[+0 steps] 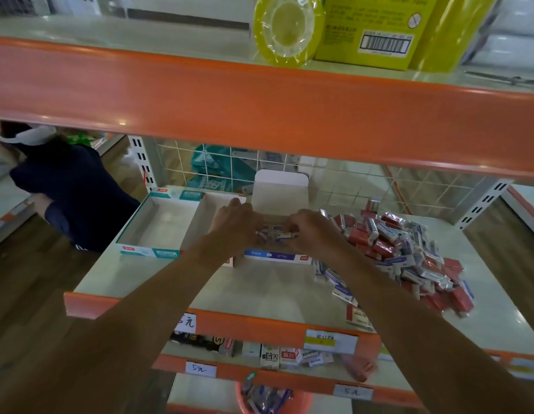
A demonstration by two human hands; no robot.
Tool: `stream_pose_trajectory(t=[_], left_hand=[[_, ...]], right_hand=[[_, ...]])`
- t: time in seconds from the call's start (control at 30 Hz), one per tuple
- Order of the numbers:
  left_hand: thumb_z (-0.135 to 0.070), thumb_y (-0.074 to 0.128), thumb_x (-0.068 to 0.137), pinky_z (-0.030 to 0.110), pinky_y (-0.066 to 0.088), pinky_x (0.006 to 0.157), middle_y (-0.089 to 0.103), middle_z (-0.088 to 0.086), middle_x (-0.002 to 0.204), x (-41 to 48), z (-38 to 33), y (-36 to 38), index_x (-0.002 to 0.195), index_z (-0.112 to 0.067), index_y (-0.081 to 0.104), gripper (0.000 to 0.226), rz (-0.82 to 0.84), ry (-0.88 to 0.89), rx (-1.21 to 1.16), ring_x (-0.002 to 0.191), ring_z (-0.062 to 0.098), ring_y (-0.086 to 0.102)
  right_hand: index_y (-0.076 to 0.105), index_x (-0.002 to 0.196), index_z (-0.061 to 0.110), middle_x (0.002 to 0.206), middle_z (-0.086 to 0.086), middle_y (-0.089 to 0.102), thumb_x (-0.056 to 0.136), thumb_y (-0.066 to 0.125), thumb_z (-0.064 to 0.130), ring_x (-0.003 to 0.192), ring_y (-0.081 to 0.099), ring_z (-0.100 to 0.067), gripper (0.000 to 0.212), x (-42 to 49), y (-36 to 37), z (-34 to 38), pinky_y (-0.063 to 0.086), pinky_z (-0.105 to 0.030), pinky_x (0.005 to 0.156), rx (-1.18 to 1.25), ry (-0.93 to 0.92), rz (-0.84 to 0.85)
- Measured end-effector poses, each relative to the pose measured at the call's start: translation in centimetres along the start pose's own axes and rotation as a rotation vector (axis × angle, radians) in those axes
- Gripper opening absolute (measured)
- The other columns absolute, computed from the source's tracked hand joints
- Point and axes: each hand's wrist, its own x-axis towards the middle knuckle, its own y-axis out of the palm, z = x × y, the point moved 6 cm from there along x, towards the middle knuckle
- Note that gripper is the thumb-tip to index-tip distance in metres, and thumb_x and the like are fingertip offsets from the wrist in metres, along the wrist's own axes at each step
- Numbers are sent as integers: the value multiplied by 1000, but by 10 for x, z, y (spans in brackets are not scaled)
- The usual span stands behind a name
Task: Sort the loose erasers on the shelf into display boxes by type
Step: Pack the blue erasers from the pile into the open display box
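A heap of loose erasers, red-wrapped and blue-and-white ones mixed, lies on the right of the shelf. My left hand and my right hand meet over a blue-fronted display box with its white lid flap up. Together they pinch a short row of blue-and-white erasers just above or inside that box. A teal-trimmed display box stands to the left with its tray bare. Between the two boxes, a third box is mostly hidden by my left hand.
An orange upper shelf edge hangs low over the work area, carrying yellow tape rolls. A wire grid backs the shelf. Lower shelves hold small boxed goods. A person in dark clothes bends at the left.
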Motion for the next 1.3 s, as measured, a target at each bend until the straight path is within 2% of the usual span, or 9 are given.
stream_pose_trajectory(t=[0.13, 0.3, 0.47, 0.6, 0.73, 0.93, 1.07, 1.2, 1.3], left_hand=[[-51, 62, 84, 36, 44, 91, 57, 5, 120, 3, 0, 2, 121, -16, 59, 51, 3, 52, 132, 107, 22, 46], [-46, 61, 87, 33, 45, 89, 61, 3, 116, 5, -1, 3, 119, -16, 62, 43, -22, 81, 166, 105, 20, 49], [-41, 59, 90, 32, 44, 89, 62, 3, 114, 4, 0, 7, 113, -18, 64, 33, -52, 102, 167, 104, 20, 49], [-40, 60, 90, 31, 44, 88, 61, 2, 113, 6, 8, 11, 110, -19, 65, 29, -72, 69, 76, 102, 18, 48], [-53, 61, 85, 30, 45, 85, 65, -2, 104, 4, 10, 10, 105, -22, 69, 38, -80, 46, -14, 95, 15, 48], [-47, 59, 88, 33, 46, 89, 64, 1, 110, 2, 7, 11, 111, -19, 66, 37, -56, 52, 11, 102, 18, 48], [-38, 61, 89, 33, 49, 91, 62, 4, 118, 1, 6, 10, 120, -18, 62, 37, -17, 45, -85, 106, 20, 52], [-35, 62, 88, 30, 49, 89, 63, 6, 117, -1, 4, 6, 120, -17, 61, 36, -17, 50, -140, 104, 20, 57], [-36, 61, 88, 28, 49, 88, 64, 6, 114, -3, 3, 5, 117, -16, 64, 35, -22, 48, -150, 100, 20, 59]], right_hand=[[69, 101, 14, 83, 4, 50, 80, 71, 24, 77, 56, -19, 23, 0, 5, 0, 44, -27, 66, -62, -5, 12], [66, 101, 17, 95, -1, 62, 82, 70, 25, 84, 60, -21, 21, 0, 7, 1, 51, -33, 73, -106, 6, 17], [67, 100, 20, 96, 2, 61, 84, 67, 28, 86, 59, -18, 17, -2, 8, 1, 45, -30, 69, -140, -13, -20], [67, 100, 21, 99, 2, 62, 84, 68, 31, 86, 57, -16, 19, -2, 8, 1, 45, -29, 70, -130, -17, -28], [67, 100, 22, 100, 3, 62, 84, 69, 31, 81, 50, -12, 18, -1, 9, -1, 39, -26, 68, -133, -21, -28], [68, 102, 21, 103, 2, 62, 85, 66, 29, 91, 60, -18, 19, -2, 8, 0, 47, -29, 73, -117, -24, -3], [68, 106, 20, 106, 0, 61, 87, 62, 22, 93, 59, -20, 20, -1, 9, -2, 46, -29, 73, -136, -36, 49], [69, 107, 20, 108, 0, 64, 87, 63, 23, 95, 60, -20, 21, 1, 8, 0, 51, -34, 79, -139, -31, 51], [67, 112, 22, 110, 0, 68, 89, 62, 23, 97, 63, -19, 24, 0, 8, 0, 49, -29, 77, -137, -14, 33]])
